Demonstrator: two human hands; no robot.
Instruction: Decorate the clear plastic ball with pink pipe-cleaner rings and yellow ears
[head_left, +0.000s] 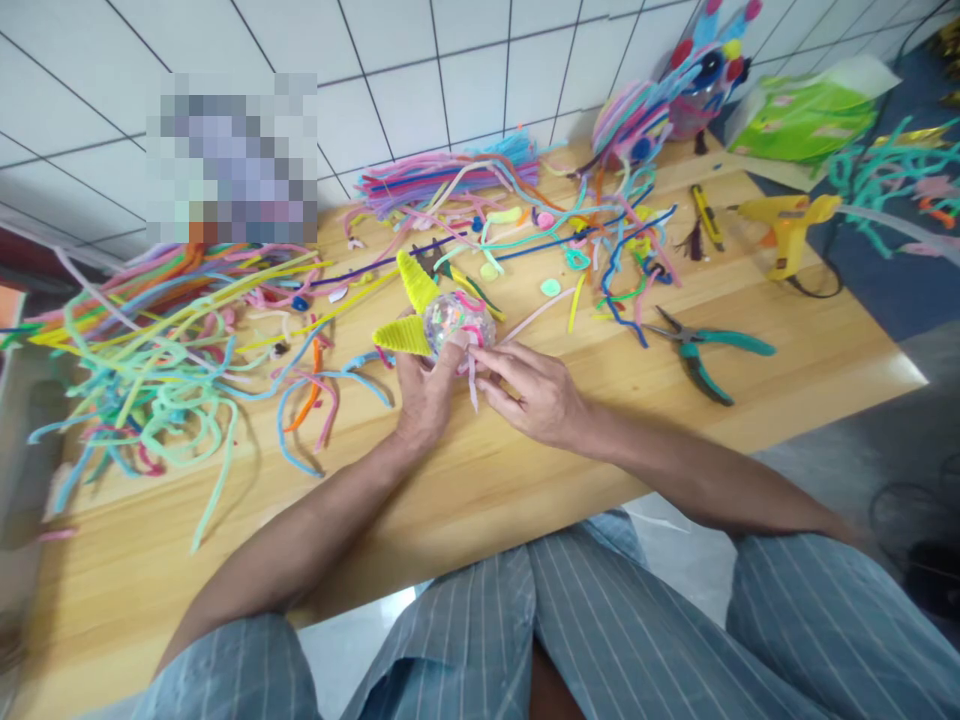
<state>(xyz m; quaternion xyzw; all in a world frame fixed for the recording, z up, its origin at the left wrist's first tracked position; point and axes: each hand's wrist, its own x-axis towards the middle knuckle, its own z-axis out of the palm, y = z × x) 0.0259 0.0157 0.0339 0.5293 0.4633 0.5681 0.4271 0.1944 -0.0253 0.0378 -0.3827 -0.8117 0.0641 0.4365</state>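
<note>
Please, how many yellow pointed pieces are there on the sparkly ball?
2: an upper piece, pointing up and left, and a lower piece, pointing left, near the left hand. Another may be hidden.

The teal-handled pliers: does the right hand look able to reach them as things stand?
Probably yes: nothing seems to lie between the right hand and the pliers, though that hand is busy at the ball.
</note>
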